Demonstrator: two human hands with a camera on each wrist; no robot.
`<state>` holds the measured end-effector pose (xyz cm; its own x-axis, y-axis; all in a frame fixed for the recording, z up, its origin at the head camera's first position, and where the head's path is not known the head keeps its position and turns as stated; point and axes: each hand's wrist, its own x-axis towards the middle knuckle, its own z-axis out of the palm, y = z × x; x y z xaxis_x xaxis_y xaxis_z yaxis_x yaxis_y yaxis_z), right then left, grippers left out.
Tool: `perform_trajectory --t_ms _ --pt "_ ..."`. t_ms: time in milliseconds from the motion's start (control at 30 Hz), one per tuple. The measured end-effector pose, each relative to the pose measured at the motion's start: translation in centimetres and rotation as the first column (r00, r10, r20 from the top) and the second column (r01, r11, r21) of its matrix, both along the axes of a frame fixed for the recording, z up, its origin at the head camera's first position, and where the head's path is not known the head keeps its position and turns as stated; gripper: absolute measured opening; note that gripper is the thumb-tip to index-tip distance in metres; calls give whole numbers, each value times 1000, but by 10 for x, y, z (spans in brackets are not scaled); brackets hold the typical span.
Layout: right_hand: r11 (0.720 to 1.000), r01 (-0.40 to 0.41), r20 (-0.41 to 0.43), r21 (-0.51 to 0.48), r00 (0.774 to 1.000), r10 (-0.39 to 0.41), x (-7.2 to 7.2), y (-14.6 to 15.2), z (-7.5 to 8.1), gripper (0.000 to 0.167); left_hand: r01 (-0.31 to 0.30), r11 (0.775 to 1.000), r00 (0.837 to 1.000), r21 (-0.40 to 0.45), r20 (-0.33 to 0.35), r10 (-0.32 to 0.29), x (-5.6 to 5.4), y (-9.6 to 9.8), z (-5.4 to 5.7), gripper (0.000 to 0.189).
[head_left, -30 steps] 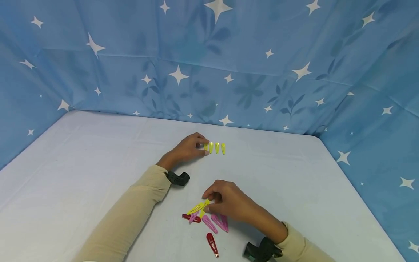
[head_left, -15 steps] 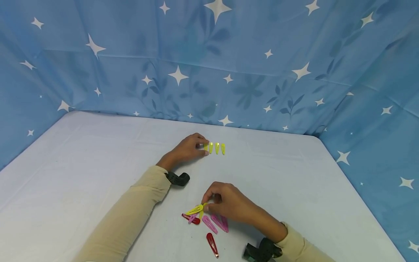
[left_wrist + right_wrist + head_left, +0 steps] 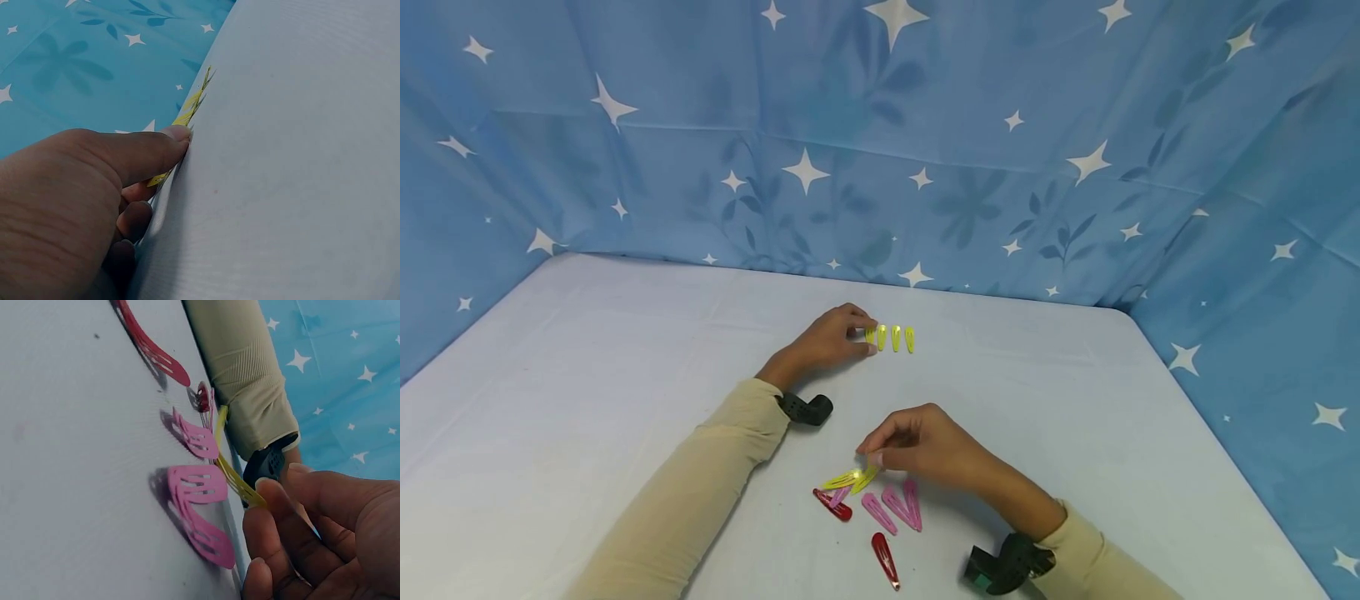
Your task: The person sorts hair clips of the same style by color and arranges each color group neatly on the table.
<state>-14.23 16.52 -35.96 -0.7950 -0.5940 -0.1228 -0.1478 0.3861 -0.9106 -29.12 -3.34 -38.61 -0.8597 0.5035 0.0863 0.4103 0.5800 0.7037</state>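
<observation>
Right hand (image 3: 928,446) pinches yellow hair clip (image 3: 867,478), far edge of pile.
Left hand (image 3: 829,340) pinches row's leftmost clip (image 3: 870,335). Pink clips (image 3: 897,506) crowd close; red clip (image 3: 844,512) swung round since half-second ago.

It's a small table spot, but I can't tell if it's in a home or a workshop. Blue cloth (image 3: 985,100) with white stars hangs from nine o'clock to four, around a white table (image 3: 1075,417).
</observation>
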Motion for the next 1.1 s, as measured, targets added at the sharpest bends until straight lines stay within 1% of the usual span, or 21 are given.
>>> perform_trajectory --t_ms 67,133,233,300,400,567,667,733,833,967,1100 --pt "1000 18 5 7 1000 -18 0 0 -1 9 5 1000 1000 3 -3 -5 0 0 0 48" --pt "999 24 -10 22 1000 -24 0 0 -1 9 6 1000 1000 3 -4 -6 1 -1 0 48" --pt "997 12 -90 76 996 -5 0 0 -1 10 1 1000 1000 -1 -3 -1 1 0 2 48" --pt "991 5 -141 132 990 14 1 0 0 13 -4 1000 1000 -8 -3 4 1 0 3 48" --pt "972 22 -229 235 973 33 5 -3 2 21 -7 1000 1000 -17 -3 7 1 0 4 48" --pt "932 108 -323 345 946 10 12 -8 2 26 -4 1000 1000 -16 3 4 1 1 4 48" --pt "907 141 -328 397 945 -3 14 -13 3 23 -3 1000 1000 -15 5 3 1 1 4 48" --pt "895 151 -325 419 946 -7 16 -15 4 21 -2 1000 1000 -17 5 2 1 1 4 48" --pt "890 160 -324 426 946 -15 17 -17 4 19 -2 1000 1000 -19 -3 2 0 1 3 48" --pt "903 163 -286 398 957 -46 16 -17 5 15 2 1000 1000 -20 -9 -3 0 0 2 49" --pt "933 140 -235 330 970 -62 14 -15 4 13 3 1000 1000 -19 -9 -3 -1 -1 0 48"
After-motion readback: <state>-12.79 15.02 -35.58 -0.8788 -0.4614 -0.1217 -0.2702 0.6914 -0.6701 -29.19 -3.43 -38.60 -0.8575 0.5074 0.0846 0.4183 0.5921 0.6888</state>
